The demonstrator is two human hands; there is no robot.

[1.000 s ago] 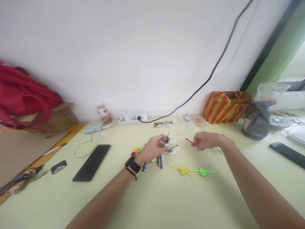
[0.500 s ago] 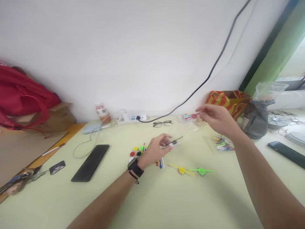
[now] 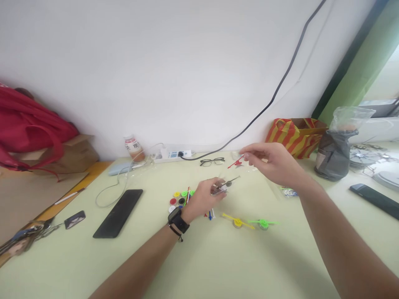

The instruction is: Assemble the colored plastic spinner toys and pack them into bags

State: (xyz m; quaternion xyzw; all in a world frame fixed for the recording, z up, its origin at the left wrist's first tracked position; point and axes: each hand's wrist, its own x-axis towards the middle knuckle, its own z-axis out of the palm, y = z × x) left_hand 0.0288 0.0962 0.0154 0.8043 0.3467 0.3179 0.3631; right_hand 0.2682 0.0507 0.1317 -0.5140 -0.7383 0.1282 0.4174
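Note:
My left hand point(image 3: 208, 194), with a watch on its wrist, pinches a black spinner arrow point(image 3: 229, 184) above the table. Something white or clear sits under the arrow, too blurred to name. Raised to the right, my right hand point(image 3: 269, 162) grips a red spinner arrow point(image 3: 237, 162) by one end between thumb and fingers. A yellow spinner point(image 3: 237, 222) and a green spinner point(image 3: 263, 224) lie on the table below the hands. Coloured discs point(image 3: 177, 200) and loose arrows point(image 3: 210, 214) are partly hidden by my left hand.
A black phone point(image 3: 118, 213) lies left. Along the wall are a bottle point(image 3: 134, 148), a power strip point(image 3: 173, 155) and glasses point(image 3: 212, 162). A striped bag point(image 3: 293, 137) and a grey bag point(image 3: 333, 155) stand at right, and a plastic packet point(image 3: 289, 192) lies partly behind my right arm.
My right hand has moved left, bringing the red arrow away from the back of the table toward my left hand. The left hand has turned slightly, still holding the black arrow.

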